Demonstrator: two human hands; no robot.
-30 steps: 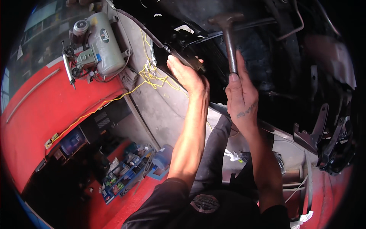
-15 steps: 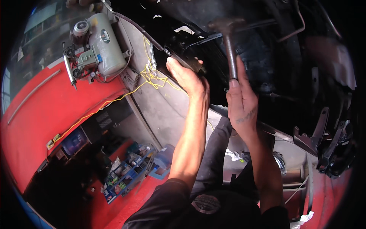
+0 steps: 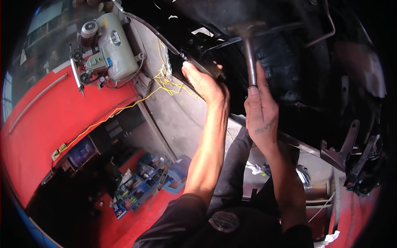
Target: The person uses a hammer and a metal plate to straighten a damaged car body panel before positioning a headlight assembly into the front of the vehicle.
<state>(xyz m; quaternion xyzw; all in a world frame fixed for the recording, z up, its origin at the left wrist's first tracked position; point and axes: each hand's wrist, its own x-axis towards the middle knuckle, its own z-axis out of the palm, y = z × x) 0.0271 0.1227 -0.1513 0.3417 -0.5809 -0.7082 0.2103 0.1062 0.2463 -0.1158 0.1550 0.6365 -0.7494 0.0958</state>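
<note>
My right hand (image 3: 263, 111) is wrapped around the shaft of a hammer (image 3: 250, 60), thumb laid along it. The hammer's head is uppermost, in front of the dark inside of a black vehicle body (image 3: 306, 62). To its left, my left hand (image 3: 206, 87) is closed around a dark, flat, block-like piece (image 3: 211, 70) at the body's edge. Fingertips show past the piece's far side. Whether this piece is loose or part of the body, I cannot tell. A gap separates the hammer from my left hand.
An air compressor (image 3: 118, 51) stands at upper left, near a tangled yellow cord (image 3: 167, 84). A blue tray of small items (image 3: 142, 188) lies at lower left. Metal brackets (image 3: 343, 149) jut out at right. My legs (image 3: 233, 165) are below the body's edge.
The view has shifted very slightly. Both hands keep their grips, and the hammer stays in nearly the same place, its head still up.
</note>
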